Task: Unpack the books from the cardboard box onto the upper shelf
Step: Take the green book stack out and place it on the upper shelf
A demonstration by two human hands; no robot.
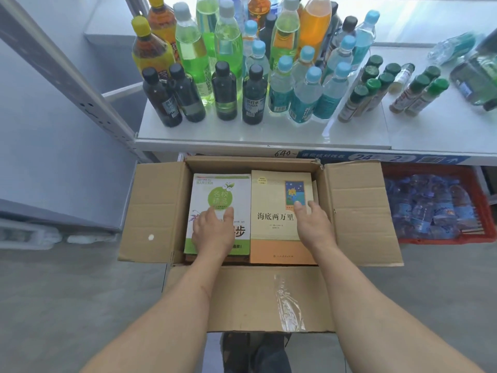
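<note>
Fingers (pixel 200 219) flat on glossy green bk (pixel 220 192), open cardboard box (pixel 355 211).

Bright daylight pours from behind the bottles (pixel 242 63), washing out the shelf (pixel 269 135); edges bow and blur, centre stays sharp.

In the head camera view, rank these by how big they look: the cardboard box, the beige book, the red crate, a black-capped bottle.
1. cardboard box
2. red crate, partly cut off
3. beige book
4. black-capped bottle, farther away, so unsure
</note>
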